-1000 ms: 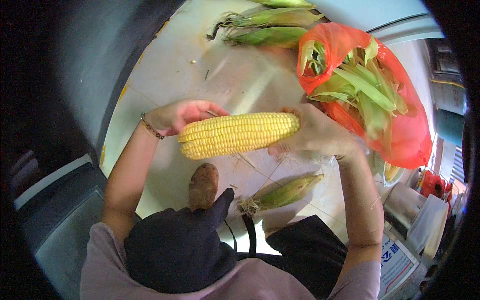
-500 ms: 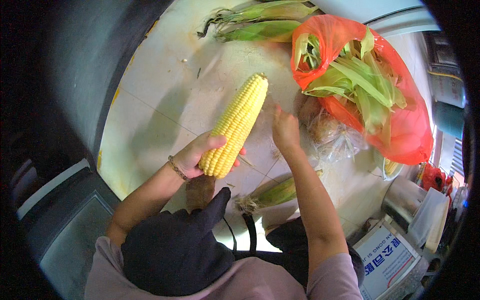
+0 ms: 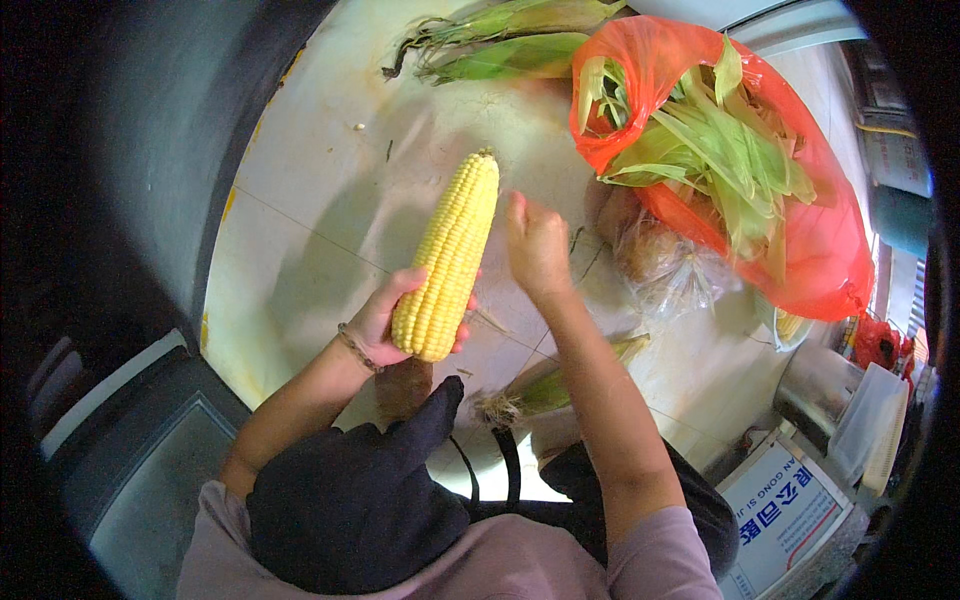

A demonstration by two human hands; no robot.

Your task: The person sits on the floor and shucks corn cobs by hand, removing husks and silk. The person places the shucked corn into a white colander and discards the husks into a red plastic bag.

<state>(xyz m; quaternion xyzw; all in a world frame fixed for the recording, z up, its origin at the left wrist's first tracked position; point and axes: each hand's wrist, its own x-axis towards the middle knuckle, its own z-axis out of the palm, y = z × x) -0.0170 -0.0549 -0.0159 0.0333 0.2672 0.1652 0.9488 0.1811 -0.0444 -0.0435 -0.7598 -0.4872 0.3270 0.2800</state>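
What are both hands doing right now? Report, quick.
Left hand: closed around the base of the husked corn cob.
Right hand: loosely curled beside the cob; whether it pinches anything cannot be told.

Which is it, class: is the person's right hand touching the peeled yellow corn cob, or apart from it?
Apart. The head view shows pale floor between the right hand and the peeled yellow corn cob; only the left hand grips the cob's lower end.

A long, fully husked cob of yellow corn [image 3: 450, 255] stands tilted, tip up, just left of the red plastic bag of green husks [image 3: 800, 240].
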